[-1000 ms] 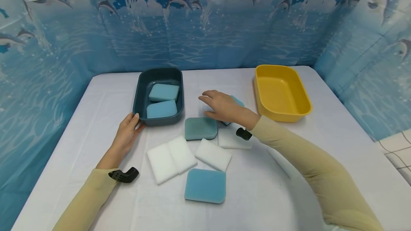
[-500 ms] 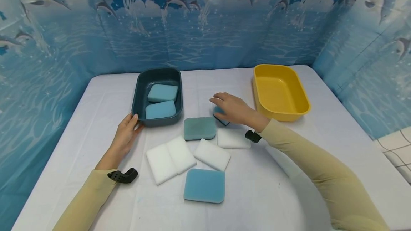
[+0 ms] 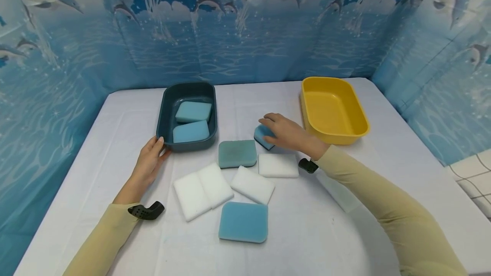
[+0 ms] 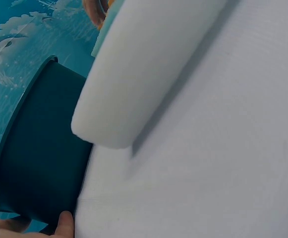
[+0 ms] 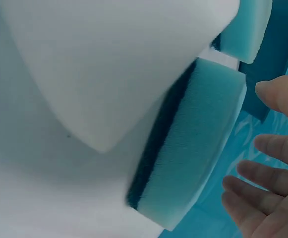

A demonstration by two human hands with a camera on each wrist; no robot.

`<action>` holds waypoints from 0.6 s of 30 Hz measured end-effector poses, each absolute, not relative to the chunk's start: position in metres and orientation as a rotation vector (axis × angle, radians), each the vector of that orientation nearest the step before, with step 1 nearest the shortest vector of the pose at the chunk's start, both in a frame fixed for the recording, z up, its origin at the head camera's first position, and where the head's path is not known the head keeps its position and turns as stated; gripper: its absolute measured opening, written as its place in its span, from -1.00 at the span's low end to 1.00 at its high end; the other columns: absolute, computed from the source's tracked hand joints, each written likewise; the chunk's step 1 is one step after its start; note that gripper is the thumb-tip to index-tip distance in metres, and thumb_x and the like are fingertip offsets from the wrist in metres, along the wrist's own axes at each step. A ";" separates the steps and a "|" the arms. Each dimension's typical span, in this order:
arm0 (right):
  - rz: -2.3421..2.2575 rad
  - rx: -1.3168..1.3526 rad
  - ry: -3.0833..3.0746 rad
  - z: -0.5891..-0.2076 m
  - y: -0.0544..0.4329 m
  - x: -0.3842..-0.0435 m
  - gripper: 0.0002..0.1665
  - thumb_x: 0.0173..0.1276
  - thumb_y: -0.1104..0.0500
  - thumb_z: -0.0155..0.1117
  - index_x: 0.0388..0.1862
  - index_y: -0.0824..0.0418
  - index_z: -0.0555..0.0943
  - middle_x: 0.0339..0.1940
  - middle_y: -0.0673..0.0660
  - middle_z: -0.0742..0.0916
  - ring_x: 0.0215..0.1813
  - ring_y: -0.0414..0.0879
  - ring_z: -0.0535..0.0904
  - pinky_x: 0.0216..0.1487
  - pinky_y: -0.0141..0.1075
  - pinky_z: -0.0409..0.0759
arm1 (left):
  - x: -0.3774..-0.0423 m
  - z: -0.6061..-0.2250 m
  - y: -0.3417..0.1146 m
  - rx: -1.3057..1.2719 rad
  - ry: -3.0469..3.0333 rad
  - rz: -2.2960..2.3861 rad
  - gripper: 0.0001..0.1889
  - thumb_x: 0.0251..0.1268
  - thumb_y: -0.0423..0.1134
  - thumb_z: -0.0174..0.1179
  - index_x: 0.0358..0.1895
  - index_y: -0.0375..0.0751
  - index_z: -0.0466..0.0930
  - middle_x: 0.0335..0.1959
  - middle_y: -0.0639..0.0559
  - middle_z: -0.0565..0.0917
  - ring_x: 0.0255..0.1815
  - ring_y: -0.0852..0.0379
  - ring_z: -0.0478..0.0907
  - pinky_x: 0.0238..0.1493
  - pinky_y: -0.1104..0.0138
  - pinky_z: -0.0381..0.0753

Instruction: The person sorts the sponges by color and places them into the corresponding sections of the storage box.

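At the near left corner of the dark teal tub [image 3: 165, 116], my left hand [image 3: 148, 160] holds on, thumb at the rim and fingers against the outer wall. Two blue sponges [image 3: 193, 111] lie inside this tub. Over a blue sponge [image 3: 262, 135] with a dark scouring layer, my right hand [image 3: 287, 132] hovers and partly hides it. In the right wrist view its fingers [image 5: 267, 178] are spread loosely beside the sponge [image 5: 193, 148], with a gap between them.
A greenish sponge [image 3: 238, 153], several white foam pads [image 3: 253, 185] and a blue sponge [image 3: 243, 222] lie mid-table. At the back right stands a yellow tub [image 3: 333, 110]. A pale flat piece [image 3: 337, 193] lies by the right forearm. A dolphin-print curtain [image 3: 230, 46] surrounds the table.
My right hand has drawn back to the right, uncovering more of the blue sponge beneath it. The left hand has stayed at the teal tub.
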State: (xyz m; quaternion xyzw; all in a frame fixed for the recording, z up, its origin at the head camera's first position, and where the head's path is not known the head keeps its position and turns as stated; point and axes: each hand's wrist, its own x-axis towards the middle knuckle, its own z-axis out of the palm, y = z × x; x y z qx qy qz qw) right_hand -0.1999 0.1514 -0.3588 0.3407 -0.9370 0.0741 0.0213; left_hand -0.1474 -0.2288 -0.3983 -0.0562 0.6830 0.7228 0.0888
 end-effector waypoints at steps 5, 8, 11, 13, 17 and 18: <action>0.238 1.037 -2.931 -0.364 0.156 -0.200 -0.35 0.31 0.05 0.22 0.29 0.36 0.37 0.25 0.38 0.49 0.25 0.20 0.44 0.26 -0.04 0.50 | -0.148 -0.397 -0.229 -0.177 2.035 2.154 -0.39 0.54 -0.11 -0.34 0.50 -0.23 -0.31 0.56 -0.07 -0.26 0.57 0.02 -0.22 0.53 0.10 0.02; 0.247 1.041 -2.916 -0.367 0.157 -0.200 -0.34 0.30 0.04 0.24 0.28 0.36 0.38 0.23 0.39 0.49 0.24 0.21 0.44 0.29 0.00 0.46 | -0.148 -0.398 -0.229 -0.177 2.032 2.157 -0.39 0.54 -0.11 -0.35 0.50 -0.24 -0.31 0.56 -0.07 -0.26 0.57 0.02 -0.22 0.53 0.10 0.01; 0.251 1.041 -2.903 -0.369 0.158 -0.200 -0.34 0.29 0.03 0.25 0.27 0.36 0.39 0.22 0.40 0.49 0.24 0.22 0.44 0.32 0.03 0.41 | -0.148 -0.399 -0.230 -0.176 2.034 2.160 -0.39 0.55 -0.12 -0.35 0.50 -0.24 -0.30 0.56 -0.07 -0.25 0.57 0.02 -0.21 0.53 0.09 0.01; 0.254 1.033 -2.913 -0.369 0.158 -0.200 -0.33 0.29 0.01 0.24 0.27 0.35 0.39 0.23 0.41 0.48 0.26 0.24 0.41 0.34 0.06 0.37 | -0.149 -0.399 -0.230 -0.171 2.034 2.163 -0.39 0.55 -0.12 -0.35 0.50 -0.24 -0.30 0.56 -0.08 -0.25 0.57 0.02 -0.21 0.53 0.09 0.01; 0.262 0.979 -2.993 -0.370 0.158 -0.200 -0.30 0.31 -0.04 0.21 0.32 0.31 0.35 0.32 0.40 0.39 0.35 0.26 0.31 0.41 0.08 0.28 | -0.148 -0.400 -0.230 -0.164 2.036 2.163 -0.39 0.55 -0.12 -0.35 0.50 -0.24 -0.30 0.56 -0.08 -0.25 0.57 0.02 -0.21 0.53 0.09 0.01; 0.261 0.967 -3.015 -0.370 0.158 -0.200 -0.29 0.32 -0.05 0.20 0.33 0.29 0.33 0.34 0.40 0.36 0.37 0.26 0.28 0.42 0.09 0.26 | -0.148 -0.400 -0.230 -0.164 2.035 2.163 -0.39 0.55 -0.11 -0.35 0.50 -0.24 -0.30 0.56 -0.08 -0.25 0.57 0.02 -0.21 0.53 0.08 0.01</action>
